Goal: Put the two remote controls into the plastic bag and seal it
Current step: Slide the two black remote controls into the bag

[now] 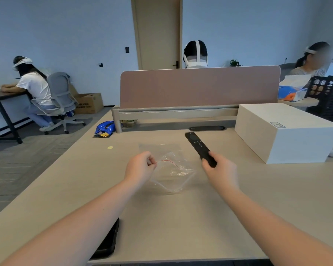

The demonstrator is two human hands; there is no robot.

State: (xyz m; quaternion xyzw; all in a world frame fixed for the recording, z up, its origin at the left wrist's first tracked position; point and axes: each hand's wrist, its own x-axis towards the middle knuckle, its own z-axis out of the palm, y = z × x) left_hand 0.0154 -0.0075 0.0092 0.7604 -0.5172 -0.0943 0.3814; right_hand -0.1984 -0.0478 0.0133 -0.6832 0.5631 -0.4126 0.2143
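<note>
A clear plastic bag point(172, 172) with a red zip line hangs just above the beige table point(181, 223). My left hand point(140, 167) pinches the bag's upper left edge. My right hand point(220, 169) grips the lower end of a slim black remote control point(197, 145), which points up and away to the right of the bag. Another flat clear bag point(158, 147) lies on the table behind. A dark flat object point(109, 240) sits near the table's front edge, partly hidden under my left forearm; I cannot tell whether it is the second remote.
A large white box point(284, 131) stands at the right. A pink divider panel point(198, 87) runs across the back of the table, with a blue snack packet point(105, 128) at its left end. A yellow sticker point(110, 147) lies on the table. People sit at other desks.
</note>
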